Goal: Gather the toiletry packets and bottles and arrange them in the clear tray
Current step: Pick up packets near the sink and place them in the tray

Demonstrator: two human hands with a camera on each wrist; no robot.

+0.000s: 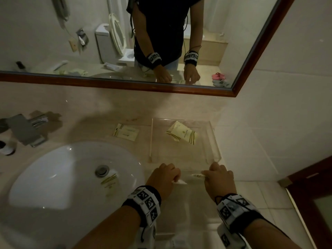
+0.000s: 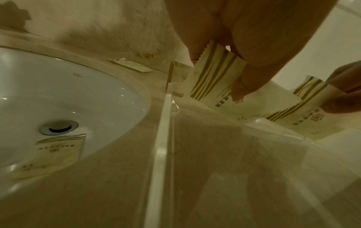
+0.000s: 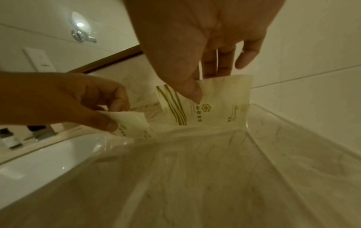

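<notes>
A: While both hands hang over the tray's near end, note the grips. Left hand pinches a packet by its top edge, thumb in front, fingers behind; the packet hangs upright. Right hand pinches a second packet the same way, its spare fingers extended behind.

B: Position relative to the tray?

A: Both packets hang directly below their hands, inside the near wall as far as the wrist views show. Whether their lower edges touch the floor, cannot tell. Long axes roughly vertical; they must tip flat.

B: Already stowed?

A: One packet pile lies at the tray's far end, skewed.

B: Outstanding?

A: One packet on the counter just left of the tray; one in the basin beside the drain; a bottle far left near the tap. All lie to the left, so the left hand is nearer once freed.

B: Judgement?

A: Lay both down, then reach leftward.
</notes>
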